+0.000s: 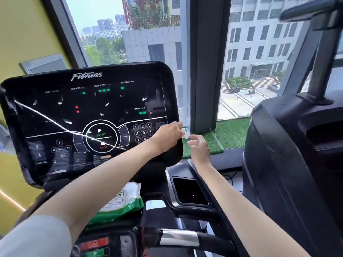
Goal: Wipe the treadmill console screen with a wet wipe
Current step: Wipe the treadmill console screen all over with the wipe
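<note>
The black treadmill console screen (89,115) fills the left half of the view, lit with green and red digits and a START/STOP ring. My left hand (167,136) reaches across its lower right corner and pinches a small white wet wipe (186,135). My right hand (197,145) is just right of the console edge, fingers curled, pinching the other end of the same wipe. A green and white pack of wet wipes (122,201) lies on the tray below the console, partly hidden by my left forearm.
A black cup holder (190,191) sits right of the pack. A handlebar with a silver sensor (179,237) runs along the bottom. Another black machine (293,164) stands close on the right. A green turf sill (232,132) and windows lie beyond.
</note>
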{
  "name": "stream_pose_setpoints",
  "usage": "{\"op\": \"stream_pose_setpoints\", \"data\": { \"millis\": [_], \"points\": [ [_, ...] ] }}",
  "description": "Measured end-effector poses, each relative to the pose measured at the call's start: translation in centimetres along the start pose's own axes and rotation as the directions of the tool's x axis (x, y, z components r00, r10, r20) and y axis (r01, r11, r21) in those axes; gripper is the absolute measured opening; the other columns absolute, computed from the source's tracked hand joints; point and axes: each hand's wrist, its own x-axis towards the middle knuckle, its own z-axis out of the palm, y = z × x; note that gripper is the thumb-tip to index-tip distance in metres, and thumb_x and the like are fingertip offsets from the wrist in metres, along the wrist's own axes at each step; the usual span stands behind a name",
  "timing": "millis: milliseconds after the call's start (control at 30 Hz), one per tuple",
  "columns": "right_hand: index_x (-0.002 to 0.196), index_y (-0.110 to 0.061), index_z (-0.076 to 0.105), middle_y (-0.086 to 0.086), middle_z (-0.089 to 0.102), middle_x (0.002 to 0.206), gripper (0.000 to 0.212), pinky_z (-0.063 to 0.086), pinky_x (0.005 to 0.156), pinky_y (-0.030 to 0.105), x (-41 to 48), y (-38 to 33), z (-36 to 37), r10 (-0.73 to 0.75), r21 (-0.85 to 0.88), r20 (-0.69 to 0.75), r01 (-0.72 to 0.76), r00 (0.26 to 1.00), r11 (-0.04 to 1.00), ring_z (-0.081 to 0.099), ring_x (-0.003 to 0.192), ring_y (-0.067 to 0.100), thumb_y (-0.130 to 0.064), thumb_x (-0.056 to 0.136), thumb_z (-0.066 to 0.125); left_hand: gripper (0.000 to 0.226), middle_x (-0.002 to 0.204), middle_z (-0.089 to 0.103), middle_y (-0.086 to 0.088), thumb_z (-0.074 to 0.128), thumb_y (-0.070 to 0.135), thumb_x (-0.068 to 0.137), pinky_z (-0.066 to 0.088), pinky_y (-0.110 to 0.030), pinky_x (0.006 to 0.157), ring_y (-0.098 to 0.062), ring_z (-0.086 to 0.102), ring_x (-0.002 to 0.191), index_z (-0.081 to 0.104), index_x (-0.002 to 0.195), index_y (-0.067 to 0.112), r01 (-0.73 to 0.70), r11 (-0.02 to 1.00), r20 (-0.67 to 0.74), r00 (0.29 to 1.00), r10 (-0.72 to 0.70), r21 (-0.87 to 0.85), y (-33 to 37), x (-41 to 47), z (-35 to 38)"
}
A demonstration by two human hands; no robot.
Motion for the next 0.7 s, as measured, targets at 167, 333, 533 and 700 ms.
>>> {"op": "stream_pose_setpoints", "data": {
  "millis": [167,333,533,700],
  "points": [
    [0.115,-0.013,0.058,0.0,0.06,0.11,0.032,0.037,0.076,0.026,-0.5,-2.1,0.1,-0.081,-0.035,0.038,0.082,0.996,0.996,0.053,0.098,0.017,-0.002,0.089,0.043,0.034,0.099,0.048,-0.005,0.044,-0.009,0.084,0.037,-0.026,0.056,-0.015,0.042,0.072,0.064,0.104,0.009,0.127,0.991,-0.096,0.987,-0.131,-0.05,-2.1,1.8,-2.8],
    [0.107,-0.006,0.059,0.005,0.062,0.098,0.037,0.044,0.076,0.029,-0.5,-4.4,0.2,-0.193,-0.124,0.052,0.198,0.98,0.972,0.058,0.094,0.023,0.009,0.085,0.034,0.033,0.084,0.034,-0.002,0.04,-0.015,0.081,0.034,-0.029,0.053,-0.016,0.033,0.066,0.061,0.095,0.006,0.217,0.973,-0.201,0.953,-0.227,-0.074,-4.1,2.9,-5.5],
    [0.123,-0.018,0.05,0.003,0.058,0.121,0.052,0.039,0.076,0.016,0.0,-5.7,0.4,-0.193,-0.099,0.067,0.199,0.979,0.975,0.053,0.108,0.015,0.011,0.084,0.033,0.031,0.108,0.045,-0.006,0.046,-0.007,0.081,0.046,-0.026,0.059,-0.018,0.045,0.094,0.058,0.107,0.007,0.02,0.997,-0.098,0.995,-0.012,0.077,-3.3,1.7,-4.1],
    [0.108,-0.02,0.049,0.006,0.06,0.118,0.043,0.036,0.069,0.022,0.0,-5.7,0.3,-0.164,-0.115,0.047,0.168,0.985,0.979,0.052,0.107,0.016,0.012,0.084,0.033,0.036,0.109,0.047,-0.004,0.05,-0.008,0.079,0.051,-0.028,0.064,-0.017,0.047,0.099,0.059,0.108,0.011,0.069,0.996,-0.129,0.99,-0.063,0.048,-4.1,2.3,-3.0]
  ]
}}
